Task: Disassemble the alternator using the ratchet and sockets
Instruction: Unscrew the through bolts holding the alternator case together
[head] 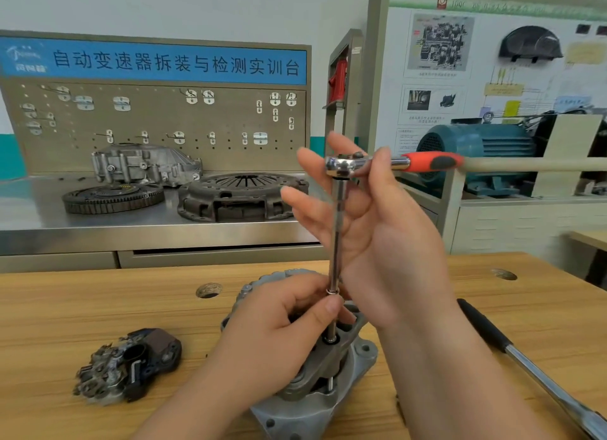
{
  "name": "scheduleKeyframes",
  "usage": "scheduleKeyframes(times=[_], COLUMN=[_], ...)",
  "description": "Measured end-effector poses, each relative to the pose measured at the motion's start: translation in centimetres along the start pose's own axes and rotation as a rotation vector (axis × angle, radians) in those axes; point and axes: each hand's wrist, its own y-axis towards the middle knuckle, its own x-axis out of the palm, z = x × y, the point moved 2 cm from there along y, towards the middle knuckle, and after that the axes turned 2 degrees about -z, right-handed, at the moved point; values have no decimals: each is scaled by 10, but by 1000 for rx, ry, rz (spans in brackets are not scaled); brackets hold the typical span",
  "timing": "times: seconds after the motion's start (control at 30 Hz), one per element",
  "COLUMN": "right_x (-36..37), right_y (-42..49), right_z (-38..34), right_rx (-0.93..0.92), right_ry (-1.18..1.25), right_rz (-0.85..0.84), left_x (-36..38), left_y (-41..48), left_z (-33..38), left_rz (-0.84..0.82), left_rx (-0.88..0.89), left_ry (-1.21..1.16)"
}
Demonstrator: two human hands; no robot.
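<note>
- Blue banner [154, 61] atop the pegboard [157, 127] ahead of me: I read "自动变速器拆装与检测实训台" in dark characters.
- Logo [26, 58] at the banner's left end: too blurred for me to read.
- Display board [476, 84] at right: header and captions illegible to me.

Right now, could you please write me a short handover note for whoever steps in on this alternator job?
Left hand pinches the extension bar low down, just above the alternator.
Right hand pinches the ratchet at its head between thumb and forefinger, other fingers spread.
The bar stands upright in the alternator on the wooden table.
Done: a dark removed part lies left of the alternator.
Left: the housing looks unopened. A black-handled long bar lies at the right.
</note>
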Motion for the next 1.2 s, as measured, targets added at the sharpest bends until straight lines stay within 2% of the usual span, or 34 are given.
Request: scheduleKeyframes(times=[0.17,0.23,0.33,0.43,0.67,0.8,0.87,1.0,1.13,1.2], right_x=[3,3,1,-1,5,3,2,2,3,5], right_y=[-4,-3,-1,-1,-1,-3,-3,-3,-5,-5], right_z=[-5,-4,-2,-2,-9,-3,-4,-6,-9,-5], right_rx=[-306,-264,-80,-1,-239,-89,-61,-129,-395,-350], right_ry=[-425,-357,-59,-42,-371,-116,-67,-172,-463,-406], right_rz=[45,47,14,14,-11,-1,17,22,38,25], left_x=[0,0,0,1,-1,0,1,0,-2,-2], left_y=[3,2,1,0,2,1,1,2,3,3], left_z=[-5,-4,-1,-1,-4,-1,0,-3,-7,-6], left_rz=[31,24,12,4,21,1,-20,-1,22,14], left_rx=[-54,-37,-11,6,-25,0,14,4,-42,-26], left_ry=[25,10,-14,-1,-5,-17,6,27,26,26])
